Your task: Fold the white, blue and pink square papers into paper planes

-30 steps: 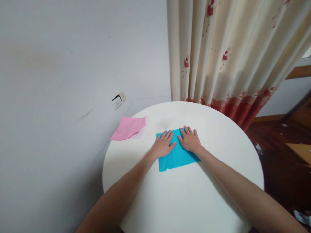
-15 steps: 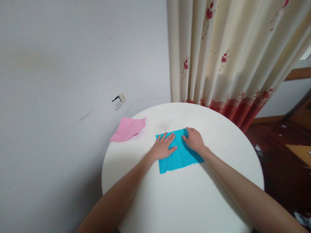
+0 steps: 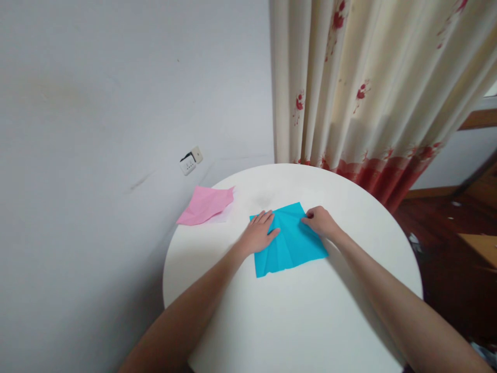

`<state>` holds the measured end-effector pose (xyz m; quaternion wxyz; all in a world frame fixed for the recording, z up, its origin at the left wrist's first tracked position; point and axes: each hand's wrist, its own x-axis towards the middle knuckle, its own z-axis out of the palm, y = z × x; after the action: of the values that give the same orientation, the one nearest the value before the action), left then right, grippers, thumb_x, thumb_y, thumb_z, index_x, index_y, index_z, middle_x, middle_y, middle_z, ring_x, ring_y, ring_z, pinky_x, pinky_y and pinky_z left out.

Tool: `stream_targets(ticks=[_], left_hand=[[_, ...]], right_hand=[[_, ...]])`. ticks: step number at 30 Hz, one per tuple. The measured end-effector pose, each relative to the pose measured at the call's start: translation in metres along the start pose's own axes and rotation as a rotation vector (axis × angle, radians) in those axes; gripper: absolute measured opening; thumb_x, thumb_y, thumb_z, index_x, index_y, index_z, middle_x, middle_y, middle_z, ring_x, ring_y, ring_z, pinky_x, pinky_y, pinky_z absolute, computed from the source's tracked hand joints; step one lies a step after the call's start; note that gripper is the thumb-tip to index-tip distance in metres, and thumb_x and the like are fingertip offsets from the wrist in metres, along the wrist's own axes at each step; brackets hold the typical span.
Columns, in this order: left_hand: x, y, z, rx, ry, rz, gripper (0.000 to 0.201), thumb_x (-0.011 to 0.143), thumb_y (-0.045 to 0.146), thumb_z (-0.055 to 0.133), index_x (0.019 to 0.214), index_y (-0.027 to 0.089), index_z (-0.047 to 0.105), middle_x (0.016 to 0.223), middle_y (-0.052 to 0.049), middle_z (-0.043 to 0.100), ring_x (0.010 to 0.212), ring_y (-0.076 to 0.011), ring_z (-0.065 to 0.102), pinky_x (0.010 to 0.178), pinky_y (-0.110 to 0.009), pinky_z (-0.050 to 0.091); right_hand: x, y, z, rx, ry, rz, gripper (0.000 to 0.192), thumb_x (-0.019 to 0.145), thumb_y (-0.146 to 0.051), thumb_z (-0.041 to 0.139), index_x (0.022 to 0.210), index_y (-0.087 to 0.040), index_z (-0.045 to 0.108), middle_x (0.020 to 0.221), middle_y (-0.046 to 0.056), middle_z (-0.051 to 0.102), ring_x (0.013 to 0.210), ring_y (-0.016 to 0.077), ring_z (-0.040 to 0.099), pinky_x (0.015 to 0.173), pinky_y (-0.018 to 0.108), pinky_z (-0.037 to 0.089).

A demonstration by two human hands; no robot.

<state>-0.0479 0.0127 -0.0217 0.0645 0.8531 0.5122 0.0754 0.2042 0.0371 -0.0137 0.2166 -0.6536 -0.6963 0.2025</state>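
Note:
A creased sheet of blue paper lies on the round white table, with fold lines fanning across it and a slightly ragged near edge. My left hand rests flat on the sheet's left part, fingers stretched out and thumb apart. At the right edge of the sheet, my right hand is closed, with thumb and forefinger pinching the paper; its other fingers are curled and partly hidden.
Pink paper lies at the table's far left, over a paler sheet. The white table stands near a wall with a socket. A flowered curtain hangs behind.
My right hand has shifted right from on top of the blue paper to its right edge, its fingers curling together. My left hand stays on the sheet, its fingers drawn closer together.

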Motion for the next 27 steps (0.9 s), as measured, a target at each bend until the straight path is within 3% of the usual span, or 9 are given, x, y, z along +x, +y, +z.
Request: stream_targets(ticks=[6, 12, 19, 23, 27], left_hand=[[0.0, 0.002, -0.005, 0.026, 0.094, 0.028, 0.051, 0.096, 0.055, 0.04, 0.14, 0.032, 0.051, 0.149, -0.002, 0.046, 0.134, -0.0263, 0.041, 0.113, -0.042, 0.033], [-0.004, 0.015, -0.01, 0.044, 0.082, 0.061, 0.047, 0.095, 0.054, 0.043, 0.141, 0.043, 0.047, 0.147, -0.002, 0.041, 0.129, -0.0286, 0.039, 0.106, -0.048, 0.036], [-0.005, 0.015, -0.01, 0.009, 0.082, 0.091, 0.047, 0.095, 0.054, 0.044, 0.14, 0.042, 0.048, 0.132, -0.004, 0.049, 0.119, -0.0276, 0.043, 0.101, -0.046, 0.038], [-0.003, 0.011, -0.009, -0.058, 0.101, 0.119, 0.047, 0.092, 0.051, 0.051, 0.138, 0.04, 0.052, 0.128, -0.004, 0.055, 0.115, -0.0271, 0.047, 0.101, -0.045, 0.038], [0.005, 0.0, -0.012, -0.309, 0.116, 0.214, 0.037, 0.095, 0.045, 0.049, 0.121, 0.027, 0.068, 0.123, -0.006, 0.065, 0.113, -0.025, 0.056, 0.105, -0.039, 0.037]], right_hand=[[0.004, 0.008, -0.015, 0.186, 0.061, -0.016, 0.017, 0.075, -0.027, 0.06, 0.067, -0.015, 0.069, 0.064, 0.003, 0.065, 0.063, 0.0156, 0.057, 0.057, 0.025, 0.038], [0.002, 0.007, -0.024, 0.426, 0.025, -0.051, 0.022, 0.072, -0.035, 0.06, 0.063, -0.016, 0.063, 0.057, -0.001, 0.056, 0.056, 0.0125, 0.048, 0.053, 0.024, 0.035], [-0.005, -0.003, -0.028, 0.583, -0.096, -0.042, 0.03, 0.071, -0.046, 0.063, 0.064, -0.017, 0.06, 0.058, -0.002, 0.053, 0.058, 0.0124, 0.045, 0.054, 0.024, 0.034], [-0.009, -0.011, -0.029, 0.67, -0.139, -0.042, 0.031, 0.072, -0.048, 0.064, 0.072, -0.017, 0.065, 0.071, 0.001, 0.065, 0.072, 0.0168, 0.057, 0.069, 0.027, 0.044], [-0.015, -0.022, -0.031, 0.731, -0.187, -0.067, 0.033, 0.075, -0.047, 0.067, 0.091, -0.018, 0.072, 0.101, 0.007, 0.073, 0.099, 0.0241, 0.062, 0.093, 0.036, 0.045]])
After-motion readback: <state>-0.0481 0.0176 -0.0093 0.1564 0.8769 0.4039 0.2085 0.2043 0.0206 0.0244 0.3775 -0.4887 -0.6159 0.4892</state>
